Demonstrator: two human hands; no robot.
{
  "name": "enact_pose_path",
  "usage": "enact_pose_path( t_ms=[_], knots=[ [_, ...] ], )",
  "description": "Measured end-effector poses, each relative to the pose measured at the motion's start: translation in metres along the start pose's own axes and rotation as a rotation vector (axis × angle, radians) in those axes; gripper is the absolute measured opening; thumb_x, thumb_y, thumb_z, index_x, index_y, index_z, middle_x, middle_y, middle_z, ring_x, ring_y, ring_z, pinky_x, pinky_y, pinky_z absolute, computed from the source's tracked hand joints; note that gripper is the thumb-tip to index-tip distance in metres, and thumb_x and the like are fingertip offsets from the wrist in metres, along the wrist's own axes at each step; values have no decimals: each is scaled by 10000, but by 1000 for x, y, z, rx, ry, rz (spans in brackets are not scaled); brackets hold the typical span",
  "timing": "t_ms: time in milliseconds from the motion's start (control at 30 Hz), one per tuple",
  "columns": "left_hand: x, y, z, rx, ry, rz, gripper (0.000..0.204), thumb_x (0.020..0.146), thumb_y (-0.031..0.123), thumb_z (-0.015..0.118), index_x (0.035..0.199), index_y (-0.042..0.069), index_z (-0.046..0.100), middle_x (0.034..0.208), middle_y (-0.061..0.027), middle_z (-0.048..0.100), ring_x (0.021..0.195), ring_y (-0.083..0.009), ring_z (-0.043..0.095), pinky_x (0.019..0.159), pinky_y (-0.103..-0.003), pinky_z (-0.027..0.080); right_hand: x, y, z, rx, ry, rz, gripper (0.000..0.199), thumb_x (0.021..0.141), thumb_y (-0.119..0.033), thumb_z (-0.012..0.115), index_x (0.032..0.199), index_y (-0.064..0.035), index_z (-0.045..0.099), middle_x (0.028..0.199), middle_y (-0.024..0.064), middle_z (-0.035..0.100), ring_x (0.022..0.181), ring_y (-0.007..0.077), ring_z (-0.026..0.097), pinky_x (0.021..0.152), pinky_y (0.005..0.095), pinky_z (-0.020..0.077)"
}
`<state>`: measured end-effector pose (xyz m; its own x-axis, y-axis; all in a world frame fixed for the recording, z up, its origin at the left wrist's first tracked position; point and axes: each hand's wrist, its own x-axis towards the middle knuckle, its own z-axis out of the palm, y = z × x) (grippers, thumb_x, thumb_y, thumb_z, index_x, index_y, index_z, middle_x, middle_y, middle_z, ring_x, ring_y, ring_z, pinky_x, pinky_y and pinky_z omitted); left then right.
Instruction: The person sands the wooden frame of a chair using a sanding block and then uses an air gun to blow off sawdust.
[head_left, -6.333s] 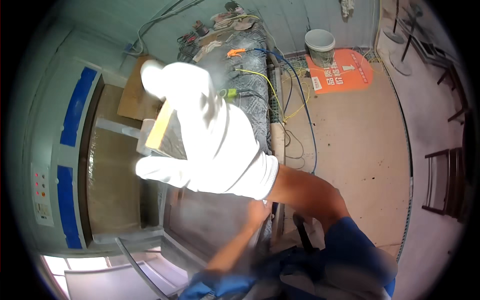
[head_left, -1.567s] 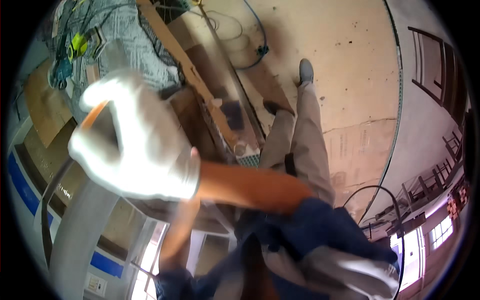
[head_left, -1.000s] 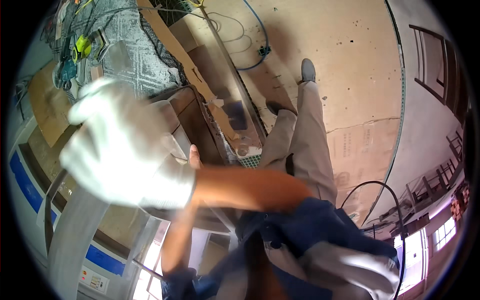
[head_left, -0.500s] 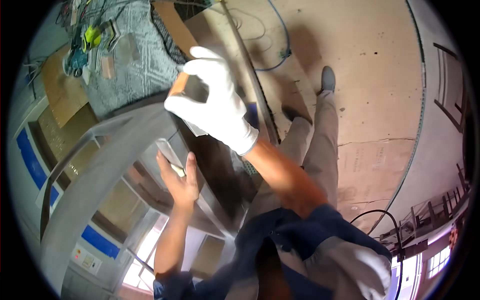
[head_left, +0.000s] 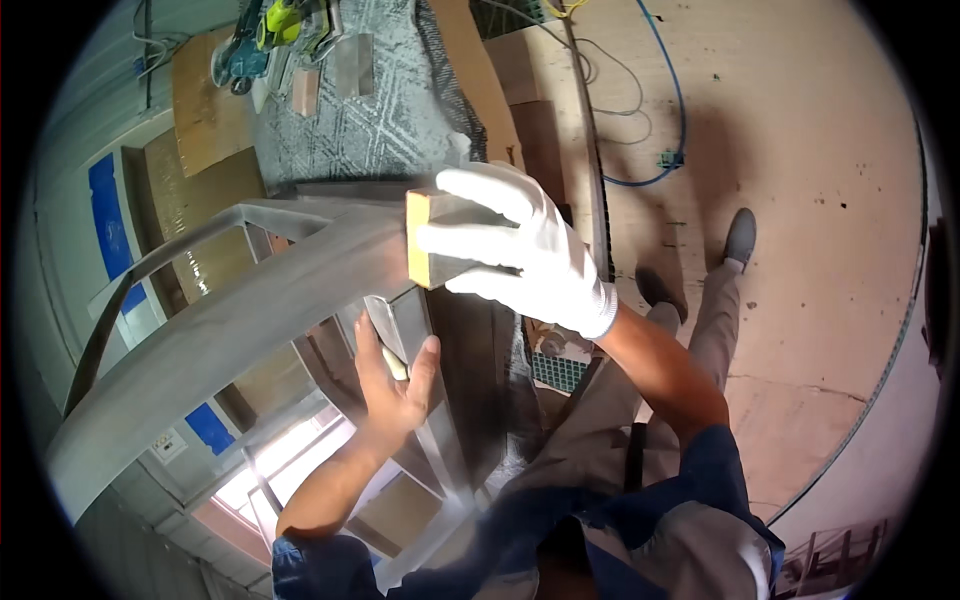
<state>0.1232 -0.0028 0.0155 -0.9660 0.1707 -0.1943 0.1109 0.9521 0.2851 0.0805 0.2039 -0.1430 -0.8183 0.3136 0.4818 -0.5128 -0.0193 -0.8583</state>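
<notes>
My right hand (head_left: 530, 245), in a white glove, grips a sanding block (head_left: 419, 240) with a yellow-orange side and a dark face. The block sits at the right end of a broad, curved grey rail, part of a furniture frame (head_left: 250, 290), and seems to touch it. Below, my bare left hand (head_left: 395, 390) is curled beside an upright of that frame. Between its thumb and fingers is a flat grey piece (head_left: 385, 318) with a pale, rounded end; its kind is unclear.
Beyond the frame, a patterned grey cloth (head_left: 350, 130) covers a surface with tools, including a yellow-green one (head_left: 280, 22), and small blocks (head_left: 306, 92). A blue hose (head_left: 680, 110) curves over the brown floor covering (head_left: 800, 300). A green mesh crate (head_left: 558, 372) is near my legs.
My right hand has brought the sanding block down onto the rail's end and turned it, fingers now stretched along it. The whole view has shifted; my left hand keeps its place by the upright.
</notes>
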Motion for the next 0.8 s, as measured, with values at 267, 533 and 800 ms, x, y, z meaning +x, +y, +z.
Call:
enact_pose_path(
  t_ms=[267, 533, 800],
  knots=[
    [4, 18, -6, -232, -119, -155, 513, 904, 79, 702, 1322, -76, 449, 1130, -167, 621, 990, -253, 608, 901, -340, 478, 26, -17, 35, 36, 181, -277, 326, 780, -200, 786, 1088, -294, 741, 1222, 39, 628, 1035, 226, 616, 842, 385, 532],
    [-8, 17, -29, -86, -389, -223, 683, 1022, 71, 564, 1551, 21, 135, 1352, -168, 485, 1121, -200, 553, 950, -310, 463, 30, -18, 50, -39, 233, -282, 181, 841, -255, 736, 986, -336, 663, 1093, -5, 547, 809, 156, 572, 608, 307, 493],
    [-7, 14, -26, 21, -346, -151, 697, 1019, 45, 537, 1582, 19, 127, 1488, -129, 413, 1270, -208, 480, 1040, -314, 413, 27, -24, 37, -28, 194, -188, 335, 789, -228, 781, 1097, -323, 690, 1212, 44, 565, 1011, 219, 596, 810, 365, 541]
  ],
)
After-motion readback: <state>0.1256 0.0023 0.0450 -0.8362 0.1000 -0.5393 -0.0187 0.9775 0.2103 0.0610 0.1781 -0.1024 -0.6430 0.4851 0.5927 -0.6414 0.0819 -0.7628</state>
